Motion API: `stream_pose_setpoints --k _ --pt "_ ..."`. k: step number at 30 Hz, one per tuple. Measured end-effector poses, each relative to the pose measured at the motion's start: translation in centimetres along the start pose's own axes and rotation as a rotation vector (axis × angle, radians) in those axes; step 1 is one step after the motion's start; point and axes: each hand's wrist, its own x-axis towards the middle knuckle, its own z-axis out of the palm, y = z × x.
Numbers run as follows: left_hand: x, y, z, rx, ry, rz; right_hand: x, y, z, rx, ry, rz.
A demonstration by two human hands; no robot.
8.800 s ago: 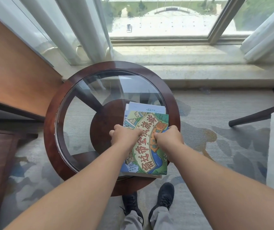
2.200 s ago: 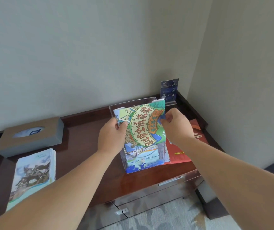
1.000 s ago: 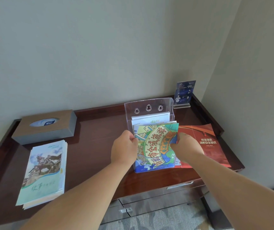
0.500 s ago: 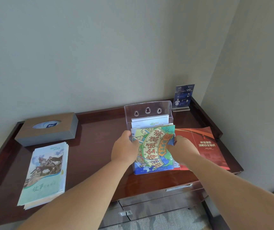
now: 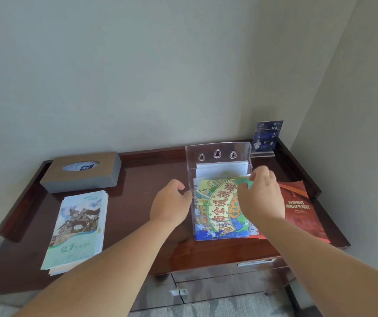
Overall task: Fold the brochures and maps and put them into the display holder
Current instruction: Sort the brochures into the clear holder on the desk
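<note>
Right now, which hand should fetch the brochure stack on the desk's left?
Left. The left hand holds nothing and is nearer the stack; the right hand pinches the map in the holder, farther off.

Map [image 5: 217, 207] in holder [image 5: 217, 148] on desk [image 5: 142, 179], tissue box [image 5: 80, 172] and leaflet stack [image 5: 76, 229] left

Soft, even, moderately bright light; shadows faint.
Dull sheen along worktop [image 5: 206, 252] front; right hand [image 5: 261, 197] slightly motion-blurred; wide-angle bowing at the edges.
</note>
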Motion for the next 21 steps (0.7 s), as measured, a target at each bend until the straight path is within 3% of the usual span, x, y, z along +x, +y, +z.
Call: stream_pose_setpoints --k 3,8,15,21 --pt "-0.1 -1.8 -2.1 -0.009 0.022 -0.051 -0.8 -4.0 1.3 0.054 -0.077 -0.195" --pt "-0.4 -6.3 -7.2 0.049 0.065 -0.106 -3.9 -10.2 5.6 0.109 -0.35 -0.288" --pt "-0.2 -17.5 -14.3 0.15 0.095 -0.317 -7.8 -15.1 13.6 0.048 -0.687 -0.275" --pt "1.1 -27.6 -17.2 0.204 0.05 -0.37 -11.3 -18.8 22.3 -0.072 -0.818 -0.168"
